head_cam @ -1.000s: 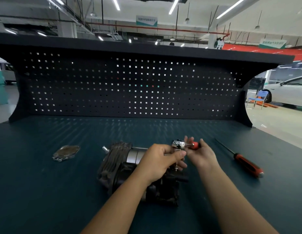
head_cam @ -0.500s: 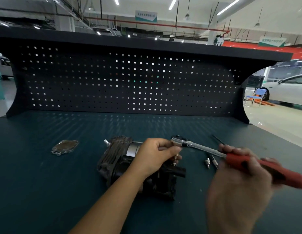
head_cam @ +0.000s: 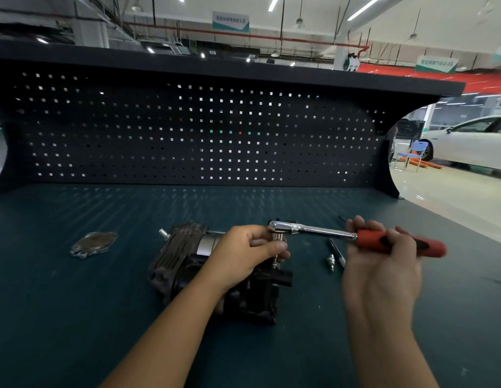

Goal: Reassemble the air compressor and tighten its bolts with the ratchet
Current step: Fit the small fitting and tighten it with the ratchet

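The dark ribbed metal air compressor (head_cam: 176, 256), probably heavy and rigid, lies lower centre on the teal counter (head_cam: 75, 317), the left hand (head_cam: 243, 256) in a narrow grip pinching the socket shaft (head_cam: 276, 260) under the chrome red-handled ratchet (head_cam: 319, 231), the right hand (head_cam: 383, 264) with its grip wrapped round the handle.

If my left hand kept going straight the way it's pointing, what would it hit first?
The left hand pinches the shaft under the ratchet head. Past that, it would probably meet the loose bolts on the bench, though height is unclear.
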Motion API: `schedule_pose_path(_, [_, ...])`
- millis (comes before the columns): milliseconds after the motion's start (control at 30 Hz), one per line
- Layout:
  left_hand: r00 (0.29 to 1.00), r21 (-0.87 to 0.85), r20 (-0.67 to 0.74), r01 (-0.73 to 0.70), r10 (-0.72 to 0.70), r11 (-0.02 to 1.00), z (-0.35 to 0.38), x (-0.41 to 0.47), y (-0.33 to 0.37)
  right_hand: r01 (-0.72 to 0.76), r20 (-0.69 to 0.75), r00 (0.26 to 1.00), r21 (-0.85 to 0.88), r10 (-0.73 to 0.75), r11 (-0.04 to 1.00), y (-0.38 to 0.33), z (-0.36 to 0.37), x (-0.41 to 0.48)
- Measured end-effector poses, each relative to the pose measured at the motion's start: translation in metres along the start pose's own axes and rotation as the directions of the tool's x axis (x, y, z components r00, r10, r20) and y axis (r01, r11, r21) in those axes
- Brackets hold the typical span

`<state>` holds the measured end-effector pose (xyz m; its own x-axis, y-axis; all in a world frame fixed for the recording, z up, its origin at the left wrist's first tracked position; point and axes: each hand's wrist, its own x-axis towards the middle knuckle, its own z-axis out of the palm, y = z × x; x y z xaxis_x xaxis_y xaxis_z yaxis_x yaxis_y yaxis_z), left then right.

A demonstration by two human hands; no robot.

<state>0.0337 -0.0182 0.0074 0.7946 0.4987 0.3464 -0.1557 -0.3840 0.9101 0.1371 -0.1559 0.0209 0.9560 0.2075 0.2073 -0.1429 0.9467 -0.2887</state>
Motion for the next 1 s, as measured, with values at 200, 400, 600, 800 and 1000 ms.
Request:
schedule_pose_path(200, [0.998, 0.025, -0.048, 0.034, -0.033, 0.999, 0.003, -0.002, 0.003, -0.253, -0.123, 0.960, -0.005, 0.251, 0.967, 0.007, 0.004, 0.027])
schedule_pose_path(400, [0.954, 0.206, -0.300, 0.062, 0.002, 0.977, 0.016, -0.009, -0.002, -0.134, 0.069, 0.989, -0.005, 0.134, 0.991, 0.004, 0.002, 0.020])
schedule_pose_path(600, [0.966, 0.144, -0.259, 0.024, 0.014, 0.989, 0.013, -0.011, 0.002, 0.128, 0.222, 0.969, -0.083, -0.107, 0.988, -0.009, -0.003, -0.016])
schedule_pose_path(800, [0.972, 0.046, -0.235, 0.002, 0.009, 0.999, 0.013, -0.015, 0.004, 0.350, 0.260, 0.920, -0.210, -0.293, 0.913, -0.010, -0.005, -0.049])
schedule_pose_path(1000, [0.957, 0.132, -0.289, 0.034, 0.006, 0.991, 0.020, -0.014, 0.006, 0.695, 0.714, 0.606, -0.258, -0.352, 0.671, -0.004, 0.011, -0.076])
